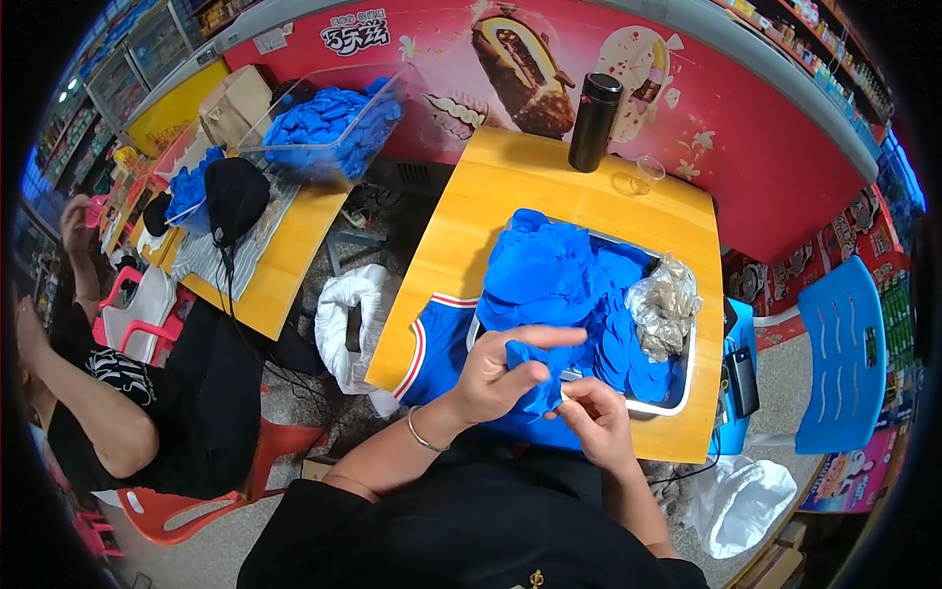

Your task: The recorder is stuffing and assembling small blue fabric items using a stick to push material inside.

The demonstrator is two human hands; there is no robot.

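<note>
My left hand (491,378) holds a thin blue fabric piece (538,395) in its curled fingers, with forefinger and thumb stretched out. Thumb and fingers of my right hand (597,420) pinch the lower edge of that same piece, where a tiny pale bit shows. Just beyond both hands lies a pale-rimmed tray (677,404) heaped with blue fabric pieces (540,270). Some of them are rounded and stacked in overlapping rows. A clear plastic bag with brownish contents (663,306) rests on the tray's right side. A blue garment with red and white trim (437,344) lies left of the tray.
On the yellow table (491,182) stand a black flask (596,123) and a clear cup (648,174). At left, a person (108,393) sits beside another table with a clear bin (339,157) of blue pieces. A blue chair (842,358) and white sack (741,501) are right.
</note>
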